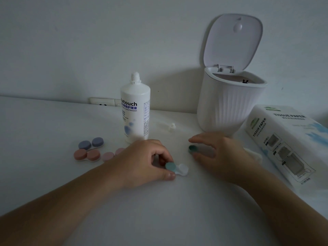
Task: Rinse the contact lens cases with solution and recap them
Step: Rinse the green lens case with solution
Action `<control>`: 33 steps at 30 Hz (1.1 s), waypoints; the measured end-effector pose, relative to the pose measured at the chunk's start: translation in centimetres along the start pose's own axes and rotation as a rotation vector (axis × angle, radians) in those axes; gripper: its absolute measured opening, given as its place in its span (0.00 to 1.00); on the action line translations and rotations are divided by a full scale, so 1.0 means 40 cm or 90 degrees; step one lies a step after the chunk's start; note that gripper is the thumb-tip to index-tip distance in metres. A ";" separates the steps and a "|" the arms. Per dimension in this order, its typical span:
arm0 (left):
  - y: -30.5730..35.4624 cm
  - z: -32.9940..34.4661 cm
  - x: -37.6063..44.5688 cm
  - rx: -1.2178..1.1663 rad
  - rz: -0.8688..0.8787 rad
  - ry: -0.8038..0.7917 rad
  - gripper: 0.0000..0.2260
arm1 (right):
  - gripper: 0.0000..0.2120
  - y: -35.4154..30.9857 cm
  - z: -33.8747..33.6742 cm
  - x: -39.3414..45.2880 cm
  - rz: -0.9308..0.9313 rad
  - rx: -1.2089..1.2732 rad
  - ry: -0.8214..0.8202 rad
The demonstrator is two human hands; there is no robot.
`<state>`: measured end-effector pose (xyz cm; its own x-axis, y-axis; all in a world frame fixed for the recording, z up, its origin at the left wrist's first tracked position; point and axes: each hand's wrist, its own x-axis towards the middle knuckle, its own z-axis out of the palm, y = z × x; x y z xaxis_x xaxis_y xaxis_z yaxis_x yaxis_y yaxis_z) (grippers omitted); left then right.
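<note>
Head view: recapping teal case.
Your left hand (147, 160) pinches case (176, 169); right hand (218, 153) grips loose cap (192, 149), up-right of open well.

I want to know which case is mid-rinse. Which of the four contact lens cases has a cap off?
The teal-capped contact lens case under the left hand: its right well is uncapped. The purple, orange and pink cases each show two caps.

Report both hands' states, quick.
Left hand: pinching the teal-capped lens case on the table.
Right hand: fingers curled around the loose teal cap.
</note>
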<state>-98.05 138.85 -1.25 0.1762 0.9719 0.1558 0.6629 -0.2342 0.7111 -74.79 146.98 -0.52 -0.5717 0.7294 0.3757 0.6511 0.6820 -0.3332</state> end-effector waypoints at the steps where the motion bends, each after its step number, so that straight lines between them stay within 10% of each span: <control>1: 0.001 -0.001 -0.001 0.003 0.002 0.000 0.10 | 0.12 -0.005 -0.005 -0.001 -0.026 0.021 0.014; 8: 0.002 0.000 -0.002 0.029 0.018 0.014 0.10 | 0.18 -0.045 0.003 -0.018 -0.021 0.096 -0.190; 33: -0.007 0.031 -0.008 0.129 0.042 0.071 0.12 | 0.06 -0.039 0.029 -0.007 -0.013 0.150 -0.192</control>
<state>-97.37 138.59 -2.35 0.1505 0.9483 0.2796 0.7868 -0.2861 0.5469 -76.21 145.79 -1.10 -0.7274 0.6748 0.1250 0.5252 0.6646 -0.5315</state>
